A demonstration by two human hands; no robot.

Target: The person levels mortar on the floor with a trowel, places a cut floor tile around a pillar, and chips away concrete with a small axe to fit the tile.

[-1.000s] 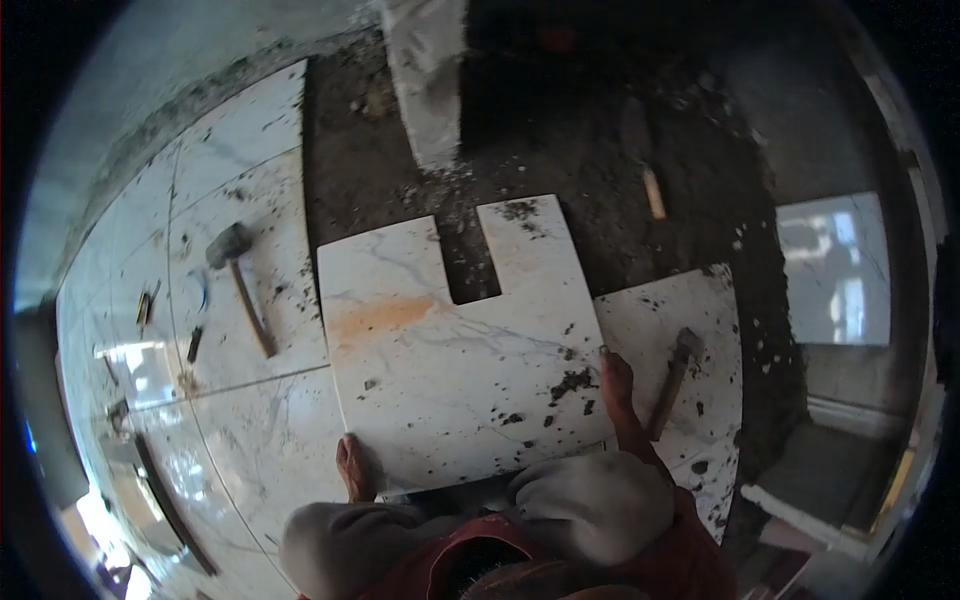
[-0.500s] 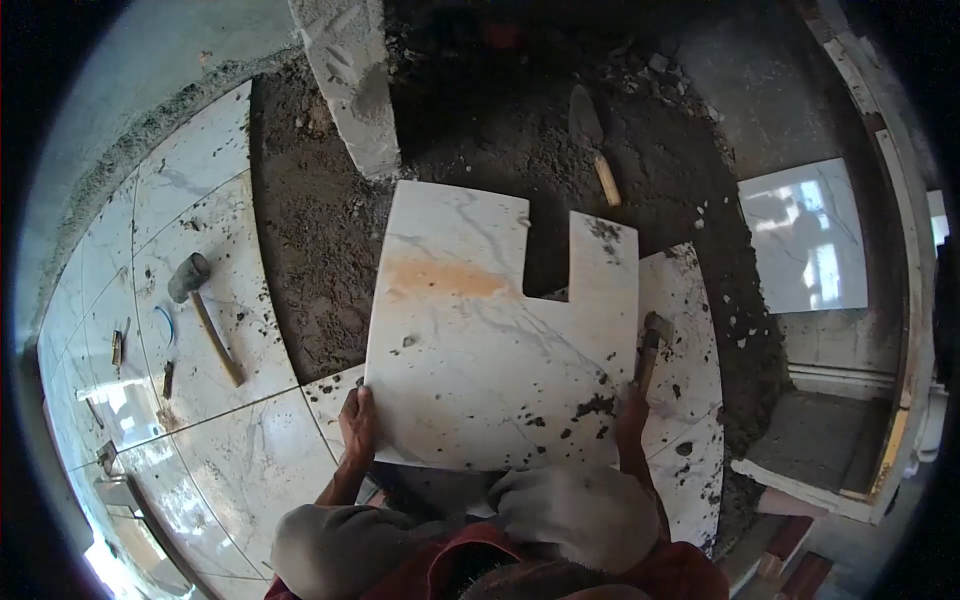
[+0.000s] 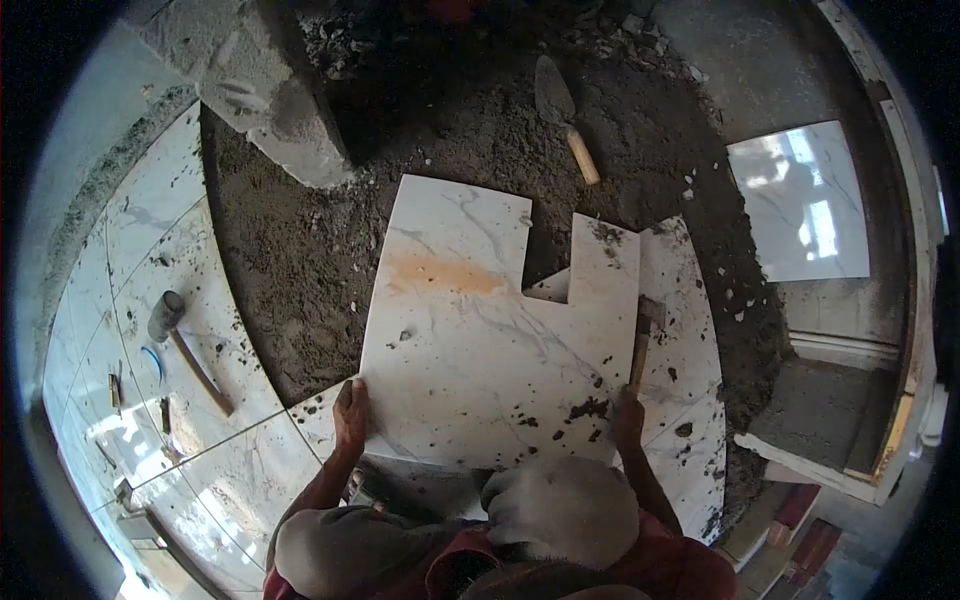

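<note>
A large white marble-look tile (image 3: 470,350) with a rectangular notch cut in its far edge is held between both hands. An orange-brown stain and crumbs of mortar lie on its face. My left hand (image 3: 351,415) grips its left edge near the front corner. At the right edge, my right hand (image 3: 628,422) is closed on the tile, its fingers partly hidden. Beside that hand a hammer (image 3: 641,355) lies on a laid tile, partly covered by the held tile. Through the notch show dark mortar and a bit of tile.
A rubber mallet (image 3: 190,350) rests on laid tiles (image 3: 240,460) at left. Beyond, a trowel (image 3: 566,120) lies on the mortar bed (image 3: 290,260), near a concrete pillar (image 3: 270,100). Another glossy tile (image 3: 800,205) is at right, above a step (image 3: 825,410).
The view has shifted, so the pillar and trowel sit differently in the frame. The held tile has moved slightly over the floor, and a sliver of tile now shows through its notch.
</note>
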